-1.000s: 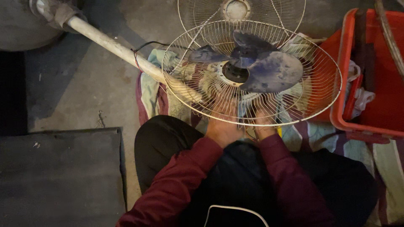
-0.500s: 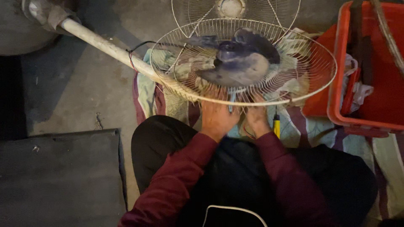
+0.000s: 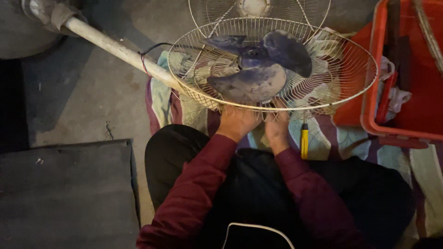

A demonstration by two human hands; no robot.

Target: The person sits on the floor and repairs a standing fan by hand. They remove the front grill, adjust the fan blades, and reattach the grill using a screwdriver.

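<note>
A pedestal fan lies on its side on a striped cloth (image 3: pixel 160 99). Its wire rear guard (image 3: pixel 350 76) faces up toward me, with the dusty blue blades (image 3: pixel 258 69) inside it. A white pole (image 3: pixel 115 48) runs from the guard to the upper left. My left hand (image 3: pixel 237 122) and my right hand (image 3: pixel 277 127) both reach under the near rim of the guard, their fingers hidden behind the wires. Whether they grip something there is not visible. A yellow-handled screwdriver (image 3: pixel 304 140) lies on the cloth just right of my right hand.
A red plastic crate (image 3: pixel 369 83) with tools and rags stands at the right, touching the guard's edge. The detached front guard (image 3: pixel 258 11) lies beyond the fan. A dark mat (image 3: pixel 64 193) covers the concrete floor at lower left. My crossed legs fill the foreground.
The fan guard has tipped, so the blades have shifted in view and turned. My hands stayed under the near rim. The screwdriver has come into view beside my right hand.
</note>
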